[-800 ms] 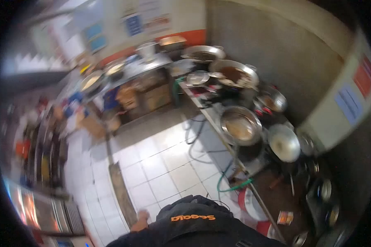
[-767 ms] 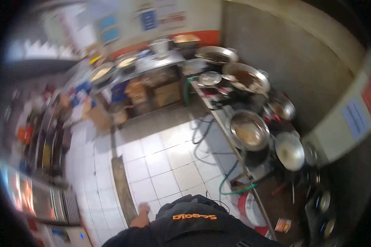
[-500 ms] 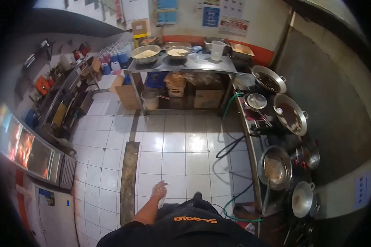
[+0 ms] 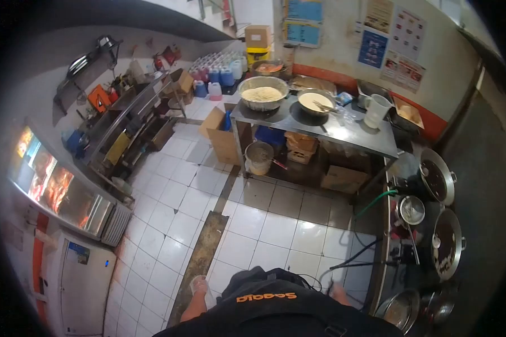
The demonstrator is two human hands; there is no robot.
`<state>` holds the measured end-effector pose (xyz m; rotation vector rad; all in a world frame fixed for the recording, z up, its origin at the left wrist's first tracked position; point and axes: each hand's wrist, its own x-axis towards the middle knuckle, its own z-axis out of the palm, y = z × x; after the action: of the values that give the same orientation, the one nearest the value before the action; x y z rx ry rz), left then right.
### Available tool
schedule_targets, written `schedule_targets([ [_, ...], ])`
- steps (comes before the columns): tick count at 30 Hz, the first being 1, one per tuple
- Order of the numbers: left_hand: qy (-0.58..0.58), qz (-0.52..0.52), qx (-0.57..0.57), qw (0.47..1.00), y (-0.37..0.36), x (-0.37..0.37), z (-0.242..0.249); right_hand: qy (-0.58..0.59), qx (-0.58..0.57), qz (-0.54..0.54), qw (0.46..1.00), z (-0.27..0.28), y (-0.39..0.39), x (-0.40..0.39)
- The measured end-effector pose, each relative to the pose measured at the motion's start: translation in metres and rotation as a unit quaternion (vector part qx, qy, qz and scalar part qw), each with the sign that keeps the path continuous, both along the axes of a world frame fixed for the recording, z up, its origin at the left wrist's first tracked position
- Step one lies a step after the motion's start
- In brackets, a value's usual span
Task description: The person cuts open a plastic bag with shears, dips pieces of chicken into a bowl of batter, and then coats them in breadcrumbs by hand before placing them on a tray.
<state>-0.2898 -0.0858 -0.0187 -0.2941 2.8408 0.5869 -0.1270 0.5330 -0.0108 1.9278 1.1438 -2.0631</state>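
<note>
My left hand (image 4: 199, 285), in a loose clear plastic glove, hangs low over the tiled floor beside my dark shirt. It seems to hold nothing, its fingers loosely extended. On the other side, my right hand (image 4: 338, 292) shows only in part past the shirt, and its fingers are too small and hidden to read. Ahead is a steel table (image 4: 343, 135) bearing a large bowl of pale flour-like powder (image 4: 262, 95), a bowl of cream-coloured contents (image 4: 314, 102) with a utensil in it, and a clear plastic jug (image 4: 376, 110).
Along the right stand woks of dark oil (image 4: 436, 180), a strainer (image 4: 412, 210) and a metal basin (image 4: 399, 310). A green hose (image 4: 376, 201) and black hoses trail near the counter. At left are a lit display case (image 4: 56, 185) and white cabinet (image 4: 84, 286). A cardboard box (image 4: 222, 137) sits by the table.
My view has turned left and come nearer the steel table, which now appears further right. My left hand has dropped lower, and part of my right hand has come into sight.
</note>
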Motion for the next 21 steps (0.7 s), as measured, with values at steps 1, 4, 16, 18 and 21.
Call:
schedule_targets([
  [1,0.078,0.028,0.004,0.997,0.007,-0.004,0.0,0.038,0.055,0.074,0.995,0.012,0.018,-0.046],
  [4,0.053,0.176,0.085,0.979,0.026,-0.028,0.023,0.165,0.104,0.122,0.973,0.028,0.056,-0.188],
  [16,0.21,-0.093,0.155,0.961,0.105,-0.459,0.088,0.033,-0.01,0.06,0.998,0.021,-0.019,-0.393],
  [18,0.181,-0.101,0.275,0.939,0.145,-0.554,0.121,0.049,-0.055,-0.021,0.997,-0.032,-0.031,-0.37],
  [21,0.366,-0.288,0.267,0.844,0.225,-0.684,0.226,0.049,-0.078,-0.115,0.989,-0.094,-0.052,-0.346],
])
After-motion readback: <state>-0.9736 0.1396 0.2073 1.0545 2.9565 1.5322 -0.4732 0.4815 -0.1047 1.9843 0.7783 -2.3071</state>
